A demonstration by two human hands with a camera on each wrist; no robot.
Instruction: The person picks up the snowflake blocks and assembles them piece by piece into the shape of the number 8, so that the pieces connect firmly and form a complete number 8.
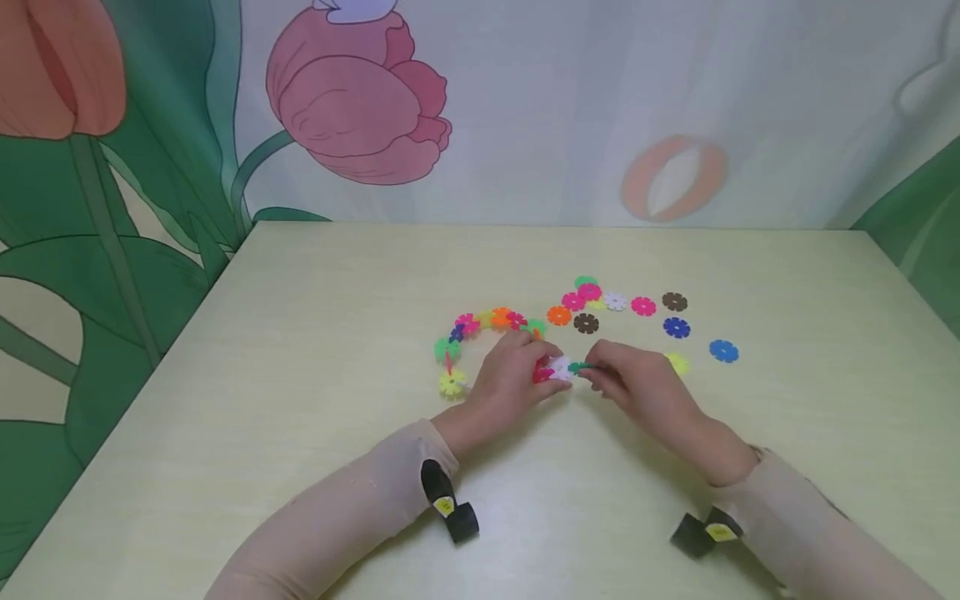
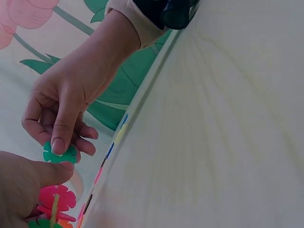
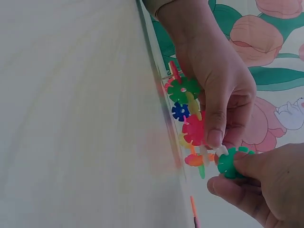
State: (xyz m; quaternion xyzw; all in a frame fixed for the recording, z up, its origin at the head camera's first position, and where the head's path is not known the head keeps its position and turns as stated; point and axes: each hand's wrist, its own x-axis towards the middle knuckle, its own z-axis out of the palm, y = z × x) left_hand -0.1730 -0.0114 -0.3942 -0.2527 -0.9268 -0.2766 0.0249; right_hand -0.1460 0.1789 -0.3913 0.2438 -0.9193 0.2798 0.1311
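My left hand [image 1: 510, 375] pinches a white notched flower disc [image 1: 560, 367] at the end of a chain of linked plastic discs. A pink disc [image 1: 542, 372] sits by it under the fingers. Between thumb and fingers, my right hand [image 1: 645, 383] holds a green notched disc [image 3: 229, 163], its edge right at the white disc. The chain [image 1: 447, 348] curves round behind the left hand in many colours, ending in a yellow disc [image 1: 452, 383]. In the right wrist view, the left hand [image 3: 221, 90] is above the green disc and partly hides the chain.
Loose discs lie beyond and right of the hands: orange [image 1: 558, 316], brown [image 1: 587, 323], blue [image 1: 723, 351] and several others. A yellow disc [image 1: 678, 362] is partly hidden behind the right hand. The pale table [image 1: 300, 333] meets a flower-patterned curtain [image 1: 525, 100] at its far edge.
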